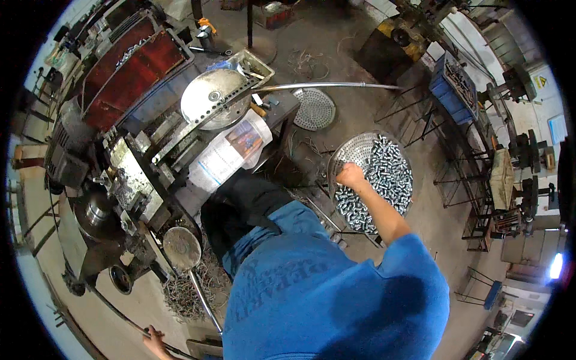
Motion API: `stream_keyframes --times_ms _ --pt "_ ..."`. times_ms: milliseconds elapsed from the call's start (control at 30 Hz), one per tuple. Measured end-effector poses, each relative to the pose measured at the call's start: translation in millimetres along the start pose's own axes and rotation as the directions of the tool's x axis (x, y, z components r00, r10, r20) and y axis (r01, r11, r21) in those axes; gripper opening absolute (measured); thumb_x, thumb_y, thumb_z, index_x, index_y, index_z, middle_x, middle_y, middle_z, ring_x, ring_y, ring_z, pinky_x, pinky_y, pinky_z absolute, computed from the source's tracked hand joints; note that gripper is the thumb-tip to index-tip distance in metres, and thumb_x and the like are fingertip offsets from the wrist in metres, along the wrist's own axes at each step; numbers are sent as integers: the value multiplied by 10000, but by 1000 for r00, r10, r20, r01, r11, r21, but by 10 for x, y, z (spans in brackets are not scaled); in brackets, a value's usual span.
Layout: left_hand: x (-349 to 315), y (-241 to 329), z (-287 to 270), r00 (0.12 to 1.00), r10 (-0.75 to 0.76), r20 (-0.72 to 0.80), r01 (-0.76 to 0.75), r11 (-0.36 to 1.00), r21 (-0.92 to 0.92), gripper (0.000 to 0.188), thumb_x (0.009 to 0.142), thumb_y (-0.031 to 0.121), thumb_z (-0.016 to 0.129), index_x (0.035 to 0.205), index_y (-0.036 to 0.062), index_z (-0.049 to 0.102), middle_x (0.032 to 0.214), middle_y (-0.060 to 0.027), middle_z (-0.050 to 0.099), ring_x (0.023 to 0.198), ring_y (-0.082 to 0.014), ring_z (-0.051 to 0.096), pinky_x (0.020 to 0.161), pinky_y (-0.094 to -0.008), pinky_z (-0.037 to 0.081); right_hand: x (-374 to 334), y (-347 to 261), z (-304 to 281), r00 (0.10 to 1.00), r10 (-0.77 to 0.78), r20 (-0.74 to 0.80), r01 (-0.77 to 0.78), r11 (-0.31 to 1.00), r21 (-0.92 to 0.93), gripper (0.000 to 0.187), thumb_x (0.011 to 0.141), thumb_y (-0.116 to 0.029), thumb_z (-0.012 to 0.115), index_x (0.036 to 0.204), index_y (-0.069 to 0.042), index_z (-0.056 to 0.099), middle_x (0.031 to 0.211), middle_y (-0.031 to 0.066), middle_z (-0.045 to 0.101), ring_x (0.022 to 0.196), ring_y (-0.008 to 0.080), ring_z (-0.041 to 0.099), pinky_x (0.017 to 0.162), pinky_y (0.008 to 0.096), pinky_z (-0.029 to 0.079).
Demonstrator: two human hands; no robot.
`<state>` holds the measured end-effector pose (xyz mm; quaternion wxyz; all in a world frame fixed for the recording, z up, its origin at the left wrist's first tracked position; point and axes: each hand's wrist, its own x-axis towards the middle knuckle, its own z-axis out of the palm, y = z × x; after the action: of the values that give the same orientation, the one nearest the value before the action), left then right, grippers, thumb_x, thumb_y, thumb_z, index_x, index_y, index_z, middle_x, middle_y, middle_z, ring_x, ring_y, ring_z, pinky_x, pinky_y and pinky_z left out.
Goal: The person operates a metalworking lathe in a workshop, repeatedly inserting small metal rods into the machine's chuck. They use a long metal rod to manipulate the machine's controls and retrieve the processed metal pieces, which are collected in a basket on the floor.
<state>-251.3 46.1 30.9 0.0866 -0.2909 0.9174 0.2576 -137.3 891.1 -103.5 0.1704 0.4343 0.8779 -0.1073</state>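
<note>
Head view: the left hand (pixel 155 342) had its fingers clamped on a dark bar (pixel 120 311); the right hand (pixel 350 175), fingers seemingly together, contents untellable, was over a perforated tray (pixel 360 146) holding shiny metal pieces (pixel 389 180).

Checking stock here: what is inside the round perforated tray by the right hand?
Small shiny metal pieces heap over much of the round perforated tray, hiding its bottom there; the right hand covers another patch.

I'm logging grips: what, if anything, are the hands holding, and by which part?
The left hand grips the dark bar partway along its length. The right hand is curled over the perforated tray; whether it holds anything cannot be told.
</note>
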Motion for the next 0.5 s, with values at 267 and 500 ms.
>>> stream_keyframes --times_ms 267,500 --pt "-1204 2466 -153 842 537 -48 -533 815 -228 348 898 230 585 1131 -27 590 996 -164 639 849 -234 609 751 -344 491 -320 -937 -948 749 -578 -324 637 494 591 227 632 -155 685 823 -33 691 841 95 652 745 232 632 683 327 500" --pt "-843 3213 937 552 811 194 -385 454 -804 351 926 288 511 1052 -36 557 817 -103 622 734 -183 598 669 -320 491 -1482 -3399 -1383 -191 -563 -804 715 -641 279 132 569 -183 648 663 -90 653 792 71 630 724 296 561 688 385 450"
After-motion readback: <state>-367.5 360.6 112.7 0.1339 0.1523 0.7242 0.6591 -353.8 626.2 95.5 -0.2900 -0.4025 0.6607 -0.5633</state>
